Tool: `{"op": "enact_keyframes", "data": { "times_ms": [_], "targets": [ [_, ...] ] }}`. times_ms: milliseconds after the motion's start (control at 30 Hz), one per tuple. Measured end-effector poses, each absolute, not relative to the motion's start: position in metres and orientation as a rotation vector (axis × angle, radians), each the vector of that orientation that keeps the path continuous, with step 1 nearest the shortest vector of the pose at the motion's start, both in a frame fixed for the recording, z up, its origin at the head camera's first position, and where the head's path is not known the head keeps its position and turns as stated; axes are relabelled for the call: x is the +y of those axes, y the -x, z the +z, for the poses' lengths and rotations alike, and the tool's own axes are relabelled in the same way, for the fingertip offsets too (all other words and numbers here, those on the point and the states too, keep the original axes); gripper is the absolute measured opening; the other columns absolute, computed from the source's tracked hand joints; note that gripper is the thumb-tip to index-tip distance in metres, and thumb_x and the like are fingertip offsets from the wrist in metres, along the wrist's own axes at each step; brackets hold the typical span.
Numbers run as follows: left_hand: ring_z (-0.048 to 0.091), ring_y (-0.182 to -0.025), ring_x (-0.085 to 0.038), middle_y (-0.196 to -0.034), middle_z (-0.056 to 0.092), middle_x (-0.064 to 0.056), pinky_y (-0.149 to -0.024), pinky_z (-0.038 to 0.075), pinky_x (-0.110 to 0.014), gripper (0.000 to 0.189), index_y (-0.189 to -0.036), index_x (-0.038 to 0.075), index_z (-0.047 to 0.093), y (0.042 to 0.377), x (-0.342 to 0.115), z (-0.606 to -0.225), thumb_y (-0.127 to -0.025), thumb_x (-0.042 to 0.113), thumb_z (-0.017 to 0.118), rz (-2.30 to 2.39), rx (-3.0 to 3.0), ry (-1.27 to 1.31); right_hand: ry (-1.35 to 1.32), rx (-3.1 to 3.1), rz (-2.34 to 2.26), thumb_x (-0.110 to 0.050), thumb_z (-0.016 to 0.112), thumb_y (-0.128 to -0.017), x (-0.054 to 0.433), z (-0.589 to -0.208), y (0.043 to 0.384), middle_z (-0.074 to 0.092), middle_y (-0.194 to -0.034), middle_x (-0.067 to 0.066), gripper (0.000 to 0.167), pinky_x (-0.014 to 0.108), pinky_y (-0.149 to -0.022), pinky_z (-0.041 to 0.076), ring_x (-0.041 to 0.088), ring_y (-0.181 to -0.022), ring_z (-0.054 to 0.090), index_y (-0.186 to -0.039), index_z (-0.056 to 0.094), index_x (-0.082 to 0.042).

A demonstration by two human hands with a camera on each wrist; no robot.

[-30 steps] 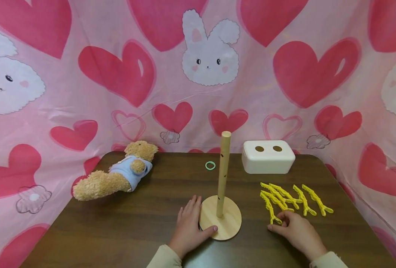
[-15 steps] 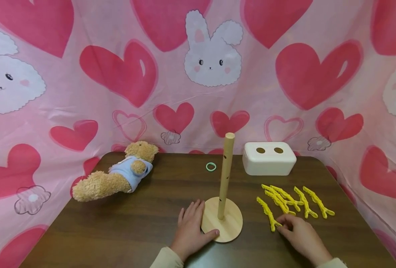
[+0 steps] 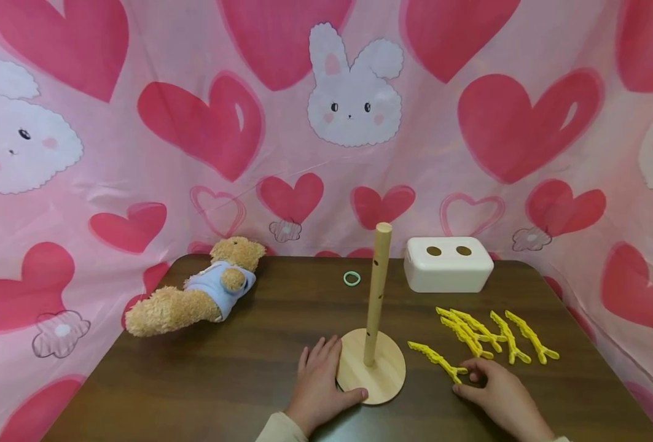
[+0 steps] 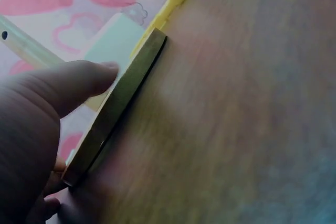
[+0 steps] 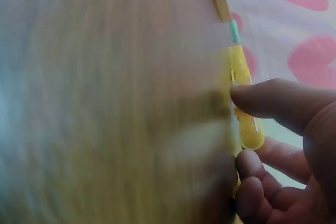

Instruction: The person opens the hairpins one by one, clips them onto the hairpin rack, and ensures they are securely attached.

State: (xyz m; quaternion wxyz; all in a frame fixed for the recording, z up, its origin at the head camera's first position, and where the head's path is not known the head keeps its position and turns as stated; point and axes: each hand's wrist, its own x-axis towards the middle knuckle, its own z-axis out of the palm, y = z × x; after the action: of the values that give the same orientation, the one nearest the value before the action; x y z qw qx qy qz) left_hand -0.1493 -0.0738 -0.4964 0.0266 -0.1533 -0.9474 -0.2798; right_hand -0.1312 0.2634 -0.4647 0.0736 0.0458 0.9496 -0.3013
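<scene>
A wooden stand point(image 3: 378, 294) with an upright post and a round base is in the middle of the table. My left hand point(image 3: 320, 387) rests at the base's left side with fairly straight fingers. Its thumb point(image 4: 86, 80) lies over the base's edge. Right of the stand, my right hand point(image 3: 494, 390) holds a yellow alligator hair clip point(image 3: 435, 357) at its forked end. In the right wrist view its thumb point(image 5: 262, 95) presses on the clip point(image 5: 240, 64), with other fingers curled below. Several more yellow hair clips point(image 3: 531, 334) lie just beyond the right hand.
A white box point(image 3: 449, 273) with two round holes stands at the back right. A small green ring point(image 3: 351, 279) lies behind the stand. At the back left lies a teddy bear point(image 3: 218, 288) in a blue top. A pink heart-patterned cloth point(image 3: 282, 141) hangs around the dark wooden table point(image 3: 221, 380).
The nearest hair clip has been drawn away from the others and turned so its tip points left toward the stand. My left hand still rests at the base.
</scene>
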Motion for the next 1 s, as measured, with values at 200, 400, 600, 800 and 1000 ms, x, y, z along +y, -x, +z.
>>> {"op": "enact_keyframes", "data": {
  "times_ms": [200,400,600,800,1000],
  "targets": [
    [0.035,-0.144,-0.037,-0.151,0.048,-0.009,-0.112,0.02,-0.066,0.106,-0.15,0.008,0.047,0.149,-0.074,-0.494,-0.069,0.069,0.078,-0.838,-2.945,0.472,-0.18,2.853,-1.082,-0.034,0.085,-0.079,0.26,-0.465,0.125,0.07,-0.092,-0.002,0.046,0.03,-0.064,0.046,0.013,-0.071,0.057,-0.112,0.072,-0.005],
    [0.036,-0.143,-0.038,-0.15,0.05,-0.006,-0.112,0.02,-0.066,0.104,-0.149,0.011,0.049,0.148,-0.071,-0.493,-0.068,0.069,0.079,-0.817,-2.94,0.485,-0.134,2.877,-1.112,-0.03,0.088,-0.075,0.257,-0.469,0.122,0.07,-0.087,-0.005,0.036,0.026,-0.062,0.045,0.008,-0.067,0.056,-0.102,0.075,-0.01],
    [0.034,-0.144,-0.038,-0.151,0.049,-0.005,-0.112,0.018,-0.067,0.104,-0.149,0.011,0.049,0.149,-0.07,-0.492,-0.069,0.07,0.079,-0.83,-2.966,0.491,-0.101,2.861,-1.146,-0.027,0.089,-0.074,0.248,-0.469,0.121,0.07,-0.082,-0.007,0.031,0.025,-0.063,0.046,0.006,-0.067,0.057,-0.098,0.076,-0.011],
    [0.033,-0.145,-0.038,-0.153,0.047,-0.005,-0.114,0.018,-0.066,0.105,-0.151,0.011,0.048,0.151,-0.07,-0.491,-0.07,0.073,0.076,-0.823,-2.999,0.5,-0.058,2.8,-1.221,-0.024,0.089,-0.075,0.237,-0.469,0.125,0.07,-0.082,-0.005,0.031,0.025,-0.062,0.048,0.008,-0.069,0.059,-0.099,0.076,-0.009],
    [0.033,-0.145,-0.038,-0.153,0.047,-0.004,-0.114,0.018,-0.066,0.105,-0.151,0.012,0.047,0.152,-0.069,-0.488,-0.07,0.073,0.075,-0.813,-3.02,0.499,0.024,2.765,-1.248,-0.023,0.088,-0.076,0.228,-0.471,0.128,0.07,-0.082,-0.005,0.03,0.024,-0.061,0.049,0.007,-0.069,0.061,-0.098,0.076,-0.008]
  ]
}}
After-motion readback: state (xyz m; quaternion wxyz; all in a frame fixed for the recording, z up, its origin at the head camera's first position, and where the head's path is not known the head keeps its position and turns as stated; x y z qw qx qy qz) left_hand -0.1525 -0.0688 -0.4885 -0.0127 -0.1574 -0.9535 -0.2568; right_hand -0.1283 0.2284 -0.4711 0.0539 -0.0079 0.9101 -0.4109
